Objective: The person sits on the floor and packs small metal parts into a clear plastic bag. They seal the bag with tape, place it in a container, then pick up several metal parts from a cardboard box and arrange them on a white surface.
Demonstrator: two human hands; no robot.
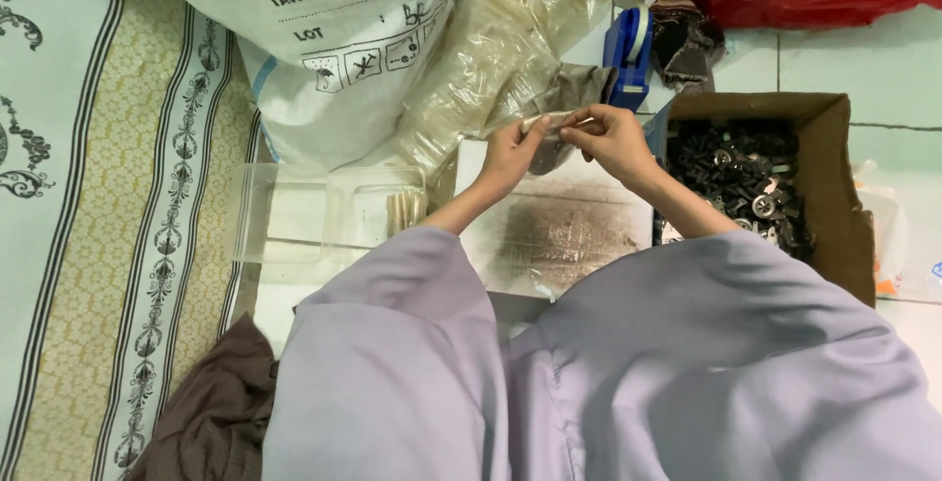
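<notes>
My left hand [507, 155] and right hand [610, 137] pinch a small clear plastic bag [551, 137] between their fingertips, left on its near end, right on its top edge. I hold it just above the stained white board [559, 231]. Right of the board stands a cardboard box [834, 187] of dark metal parts [746, 182]; behind it, a blue tape dispenser [628, 54]. Left of it lies a clear tray [324, 211], beyond that a white sack [324, 39]. Lilac sleeves [412, 344] hide the board's near edge.
</notes>
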